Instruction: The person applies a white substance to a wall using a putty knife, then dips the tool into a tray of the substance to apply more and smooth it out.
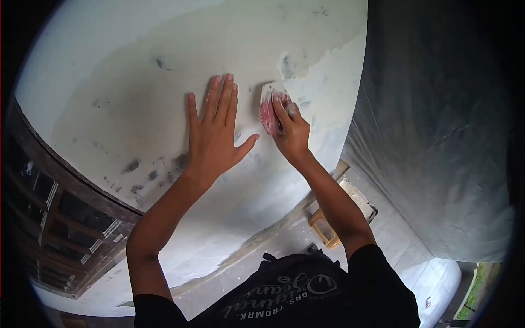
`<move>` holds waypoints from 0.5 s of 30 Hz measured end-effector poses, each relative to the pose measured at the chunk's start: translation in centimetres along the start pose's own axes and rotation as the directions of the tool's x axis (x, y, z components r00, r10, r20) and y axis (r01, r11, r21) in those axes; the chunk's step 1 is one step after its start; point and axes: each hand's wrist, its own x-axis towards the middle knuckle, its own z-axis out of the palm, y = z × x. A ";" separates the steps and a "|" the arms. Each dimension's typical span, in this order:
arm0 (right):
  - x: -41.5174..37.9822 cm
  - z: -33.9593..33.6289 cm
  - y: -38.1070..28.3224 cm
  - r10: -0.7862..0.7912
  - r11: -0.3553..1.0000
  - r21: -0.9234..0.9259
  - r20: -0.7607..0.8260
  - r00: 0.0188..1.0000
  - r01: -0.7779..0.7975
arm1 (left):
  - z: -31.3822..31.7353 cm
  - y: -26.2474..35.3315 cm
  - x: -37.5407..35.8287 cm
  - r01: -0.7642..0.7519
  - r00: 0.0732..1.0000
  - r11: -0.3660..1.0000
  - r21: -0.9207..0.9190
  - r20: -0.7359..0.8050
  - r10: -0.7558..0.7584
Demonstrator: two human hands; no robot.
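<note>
Your left hand (214, 133) lay flat against the wall (136, 65), palm down, fingers straight and close together, thumb splayed wide toward your other hand. It held nothing. White dust or filler showed on the fingertips.

Your right hand (291, 128) was closed around a scraper (269, 109), a small flat blade smeared with pinkish and white residue. The fingers were wrapped over its back, and the blade was pressed against the wall just beside your left thumb, the two hands near but not touching.

The scraper sat toward the wall's right edge, at the border between the smoother grey-white area on the left and a paler, rougher filled patch (322, 104) running up and down on the right. Dark chips and scuffs (143, 169) marked the wall below and left of your left hand.

Along the wall's lower-left edge ran a dark wooden window frame (65, 218) with panes. To the right of the wall's edge hung grey plastic sheeting (437, 126). Below, on the tiled floor (399, 240), stood a yellowish tray or container (325, 227), partly hidden by your right forearm; its contents could not be determined. You wore a black shirt (306, 295) with printed lettering.
</note>
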 end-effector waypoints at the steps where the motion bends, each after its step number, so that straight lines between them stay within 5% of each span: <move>1: 1.5 -0.4 -0.7 0.000 1.000 -0.008 0.007 1.000 0.000 | -0.1 0.0 0.1 -0.004 1.000 1.000 -0.001 -0.007 0.004; 7: -0.7 1.0 -0.5 -0.096 0.995 -0.018 0.104 0.990 0.098 | -0.1 0.2 -0.3 0.017 1.000 1.000 0.004 -0.016 -0.017; 12: -7.9 1.1 2.2 -0.028 1.000 0.005 0.170 0.985 0.028 | 0.2 -0.1 -1.1 0.034 0.999 0.999 0.025 -0.017 -0.033; 15: -3.0 -0.3 1.7 -0.017 0.999 0.049 -0.010 1.000 0.017 | 0.2 0.0 -0.9 0.027 1.000 0.999 0.028 0.009 -0.027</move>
